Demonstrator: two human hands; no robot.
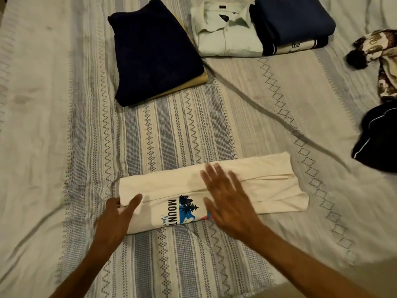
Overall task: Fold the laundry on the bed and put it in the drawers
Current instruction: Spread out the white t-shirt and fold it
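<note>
Mid-fold: left hand [117,214] pinches the cream T-shirt's [268,186] end, right hand [227,201] flat, smoothing; next, I'd guess, halving it crosswise

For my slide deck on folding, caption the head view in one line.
Left hand pinches the cream T-shirt while right hand smooths it flat on the bed.

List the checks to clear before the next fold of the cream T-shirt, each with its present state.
1. Left hand grips the left end of the cream T-shirt: ok.
2. Right hand lies open and flat on the shirt's middle: ok.
3. Shirt already narrowed to a long strip: ok.
4. Bedspread beyond the shirt free for folding: ok.
5. Underside free of creases: cannot tell.
</note>
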